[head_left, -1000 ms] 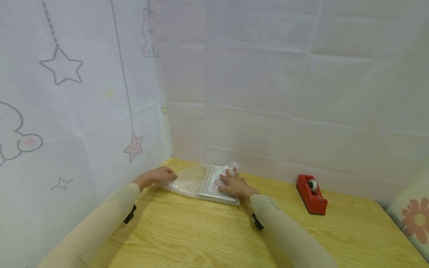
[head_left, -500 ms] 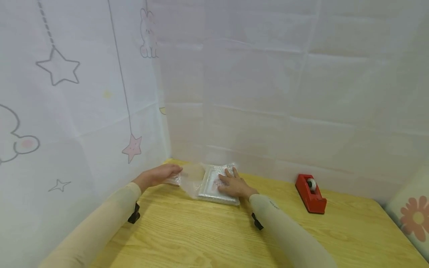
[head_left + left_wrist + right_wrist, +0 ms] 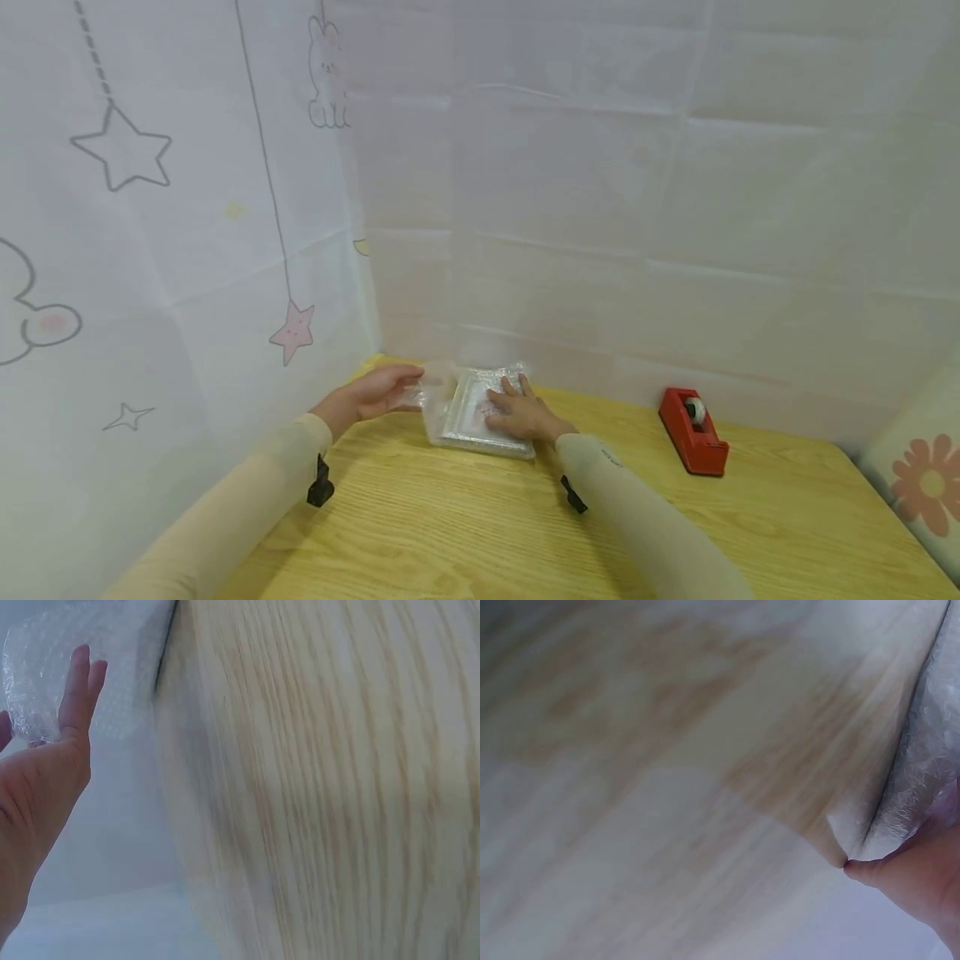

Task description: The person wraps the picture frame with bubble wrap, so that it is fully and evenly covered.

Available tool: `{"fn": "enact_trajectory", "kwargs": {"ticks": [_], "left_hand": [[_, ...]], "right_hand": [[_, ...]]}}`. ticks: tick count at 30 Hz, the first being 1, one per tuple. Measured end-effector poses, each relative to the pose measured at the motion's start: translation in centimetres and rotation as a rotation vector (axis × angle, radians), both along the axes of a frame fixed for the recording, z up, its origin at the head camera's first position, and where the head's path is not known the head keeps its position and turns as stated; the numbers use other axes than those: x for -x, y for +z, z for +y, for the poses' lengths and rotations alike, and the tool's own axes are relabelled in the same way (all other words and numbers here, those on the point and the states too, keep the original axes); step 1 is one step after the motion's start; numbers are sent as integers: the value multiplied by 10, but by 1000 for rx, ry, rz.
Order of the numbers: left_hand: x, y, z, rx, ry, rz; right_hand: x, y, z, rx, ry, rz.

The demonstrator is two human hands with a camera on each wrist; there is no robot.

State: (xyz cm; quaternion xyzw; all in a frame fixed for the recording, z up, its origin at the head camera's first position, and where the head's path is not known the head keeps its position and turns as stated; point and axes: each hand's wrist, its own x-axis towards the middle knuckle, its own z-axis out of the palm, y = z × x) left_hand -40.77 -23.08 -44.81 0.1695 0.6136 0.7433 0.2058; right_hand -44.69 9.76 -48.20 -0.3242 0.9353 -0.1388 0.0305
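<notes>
A flat picture frame (image 3: 474, 410), pale-bordered with a faint pinkish print, lies on bubble wrap near the back of the table. My right hand (image 3: 522, 410) rests on it with fingers spread. At its left, my left hand (image 3: 378, 390) raises the loose flap of bubble wrap (image 3: 438, 400) toward the frame. Those fingers look straight against the wrap (image 3: 120, 667) in the left wrist view, with the thumb partly cut off at the edge. In the right wrist view the wrapped edge (image 3: 922, 761) sits beside the right hand (image 3: 922, 877).
A red tape dispenser (image 3: 693, 432) with a roll of tape stands on the right of the wooden table (image 3: 420, 533). White printed curtains (image 3: 540, 208) close off the back and the left side.
My left hand has moved right, lifting the bubble wrap flap and folding it toward the frame; its fingers have straightened. My right hand stays on the frame.
</notes>
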Motion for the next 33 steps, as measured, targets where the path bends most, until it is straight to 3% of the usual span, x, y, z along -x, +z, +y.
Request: {"fn": "enact_trajectory", "kwargs": {"ticks": [5,13,25,33], "left_hand": [[3,2,19,0,22,-6],[9,4,49,99,94,-29],[4,16,79,374,150,28],[6,24,96,518,112,65]], "right_hand": [[-1,-1,1,-3,0,5],[1,-4,1,-7,-16,3],[0,2,-2,-18,-10,-35],[3,2,-1,-29,-19,-69]]}}
